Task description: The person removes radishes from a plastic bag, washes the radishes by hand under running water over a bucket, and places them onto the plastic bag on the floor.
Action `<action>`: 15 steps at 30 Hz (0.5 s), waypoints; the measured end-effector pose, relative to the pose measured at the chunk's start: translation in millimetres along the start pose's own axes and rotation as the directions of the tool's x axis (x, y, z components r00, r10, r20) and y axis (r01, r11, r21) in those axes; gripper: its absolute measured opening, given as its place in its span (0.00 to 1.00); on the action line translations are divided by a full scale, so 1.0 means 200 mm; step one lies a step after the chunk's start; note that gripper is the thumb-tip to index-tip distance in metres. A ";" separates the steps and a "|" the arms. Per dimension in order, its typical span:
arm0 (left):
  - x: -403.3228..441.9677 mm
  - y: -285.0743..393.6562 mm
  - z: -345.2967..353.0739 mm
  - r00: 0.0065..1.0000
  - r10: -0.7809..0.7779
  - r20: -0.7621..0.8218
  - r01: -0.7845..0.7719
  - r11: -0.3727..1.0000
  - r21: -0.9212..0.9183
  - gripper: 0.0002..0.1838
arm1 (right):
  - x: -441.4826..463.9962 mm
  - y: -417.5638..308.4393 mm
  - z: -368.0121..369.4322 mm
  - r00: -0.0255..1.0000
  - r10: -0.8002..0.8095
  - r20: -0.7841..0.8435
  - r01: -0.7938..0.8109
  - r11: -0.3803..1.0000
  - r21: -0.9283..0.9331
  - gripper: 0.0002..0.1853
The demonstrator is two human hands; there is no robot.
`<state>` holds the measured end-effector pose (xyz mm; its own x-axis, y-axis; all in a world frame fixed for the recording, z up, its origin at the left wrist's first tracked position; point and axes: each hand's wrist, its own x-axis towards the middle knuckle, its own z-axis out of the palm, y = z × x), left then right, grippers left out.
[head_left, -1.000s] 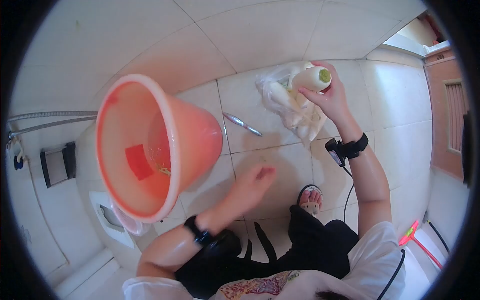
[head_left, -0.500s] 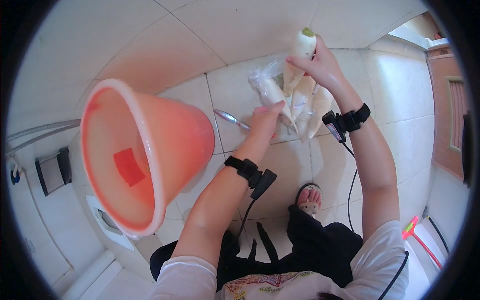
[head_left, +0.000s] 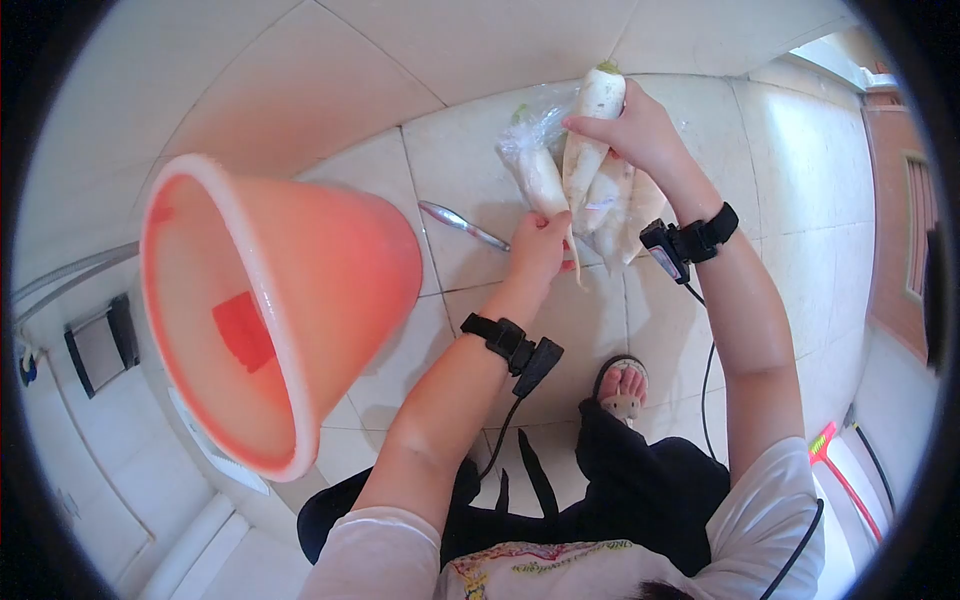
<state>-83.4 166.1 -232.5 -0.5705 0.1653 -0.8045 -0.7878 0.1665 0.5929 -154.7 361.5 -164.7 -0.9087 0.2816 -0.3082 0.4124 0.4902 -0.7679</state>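
Observation:
My right hand (head_left: 645, 125) is wrapped round the upper part of a white radish (head_left: 597, 98) with a green-tinged top. That radish slants downward over the others. My left hand (head_left: 540, 245) is closed at the lower end of a second radish (head_left: 542, 180), which lies in a clear plastic bag (head_left: 530, 130). A thin root tail hangs beside its fingers; which radish it belongs to I cannot tell. More radishes (head_left: 610, 195) lie on the tiles under my right hand, partly covered by plastic. A shiny silver-handled tool (head_left: 463, 226) lies left of my left hand, its far end hidden.
A large orange-pink bucket (head_left: 340, 270) stands at the left, with a red square patch showing inside. The tiled wall (head_left: 520, 40) rises behind the radishes. My sandalled foot (head_left: 622, 388) is on the floor nearby. A red-handled tool (head_left: 850, 480) leans at the lower right.
The radish in my right hand has tilted and sits slightly left, more of its length now showing. My left hand has shifted slightly down, its fingers drawn in at the bagged radish's end.

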 end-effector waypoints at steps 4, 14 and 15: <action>-0.01 -0.05 0.01 0.998 0.053 -0.023 -0.055 0.995 -0.086 0.20 | -0.05 -0.04 0.00 1.000 0.028 -0.012 -0.030 0.991 -0.128 0.45; -0.01 -0.06 0.01 0.996 0.085 -0.028 -0.086 0.995 -0.044 0.20 | 0.01 0.05 0.13 0.948 -0.220 -0.230 0.093 0.883 -0.461 0.47; -0.01 -0.05 0.00 0.996 0.090 -0.025 -0.091 0.995 -0.047 0.21 | 0.01 0.03 0.13 0.948 -0.219 -0.230 0.093 0.884 -0.459 0.47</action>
<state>-74.7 164.7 -237.2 -0.6448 0.1557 -0.7483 -0.7425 0.1047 0.6616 -156.3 343.4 -185.9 -0.9371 0.3490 0.0050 0.3097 0.8379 -0.4495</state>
